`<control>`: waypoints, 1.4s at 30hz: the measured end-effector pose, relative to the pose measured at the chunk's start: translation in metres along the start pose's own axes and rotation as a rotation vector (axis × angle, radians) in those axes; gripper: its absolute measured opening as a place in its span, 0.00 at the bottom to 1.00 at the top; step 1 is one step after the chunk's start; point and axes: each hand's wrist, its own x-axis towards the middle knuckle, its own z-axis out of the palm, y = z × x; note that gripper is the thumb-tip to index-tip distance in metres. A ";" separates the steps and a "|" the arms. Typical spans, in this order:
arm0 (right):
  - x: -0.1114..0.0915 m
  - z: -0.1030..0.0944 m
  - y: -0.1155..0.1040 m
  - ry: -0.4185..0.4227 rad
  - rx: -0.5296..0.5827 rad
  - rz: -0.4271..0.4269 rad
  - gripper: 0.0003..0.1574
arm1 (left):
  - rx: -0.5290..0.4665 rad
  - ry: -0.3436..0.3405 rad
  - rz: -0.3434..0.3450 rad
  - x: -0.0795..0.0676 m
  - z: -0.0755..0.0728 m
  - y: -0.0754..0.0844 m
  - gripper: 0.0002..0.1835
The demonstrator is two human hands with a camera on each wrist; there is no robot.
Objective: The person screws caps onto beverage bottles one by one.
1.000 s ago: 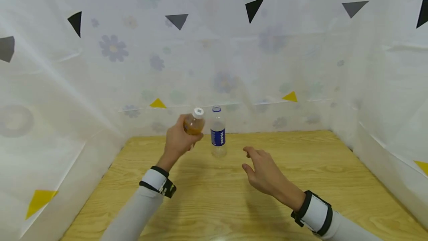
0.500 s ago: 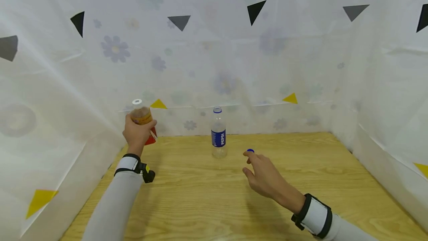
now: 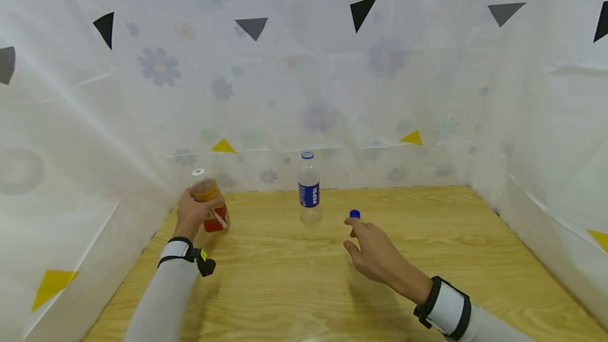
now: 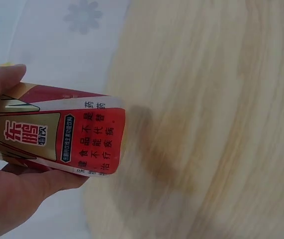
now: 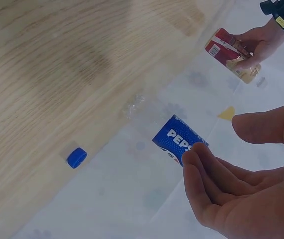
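Note:
My left hand (image 3: pixel 193 212) grips a drink bottle (image 3: pixel 207 192) with a red and gold label and a white cap (image 3: pixel 198 173), at the table's far left. In the left wrist view, thumb and fingers wrap the label, and a shadow lies beside the bottle's red base. An uncapped Pepsi bottle (image 3: pixel 310 195) with a blue label stands upright near the back middle; it looks empty. My right hand (image 3: pixel 380 255) hovers over the table with loosely bent fingers, holding nothing. A blue bottle cap (image 5: pixel 76 158) lies on the table just beyond those fingertips.
The wood-grain table (image 3: pixel 294 284) ends at a white flowered sheet (image 3: pixel 280 94) behind it. Similar sheets hang along the left and right sides. Black, grey and yellow triangles are stuck on them.
My left hand has carried the red and gold drink bottle from beside the Pepsi bottle to the far left, then lowered it. The blue cap came into sight. The right hand stayed put.

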 end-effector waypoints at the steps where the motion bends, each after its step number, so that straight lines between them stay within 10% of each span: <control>1: 0.000 0.000 0.000 -0.001 0.000 -0.001 0.27 | 0.001 -0.020 -0.003 0.000 0.000 -0.002 0.49; 42: -0.001 0.009 0.011 -0.074 0.025 0.083 0.23 | 0.092 -0.236 0.059 0.003 -0.011 -0.026 0.63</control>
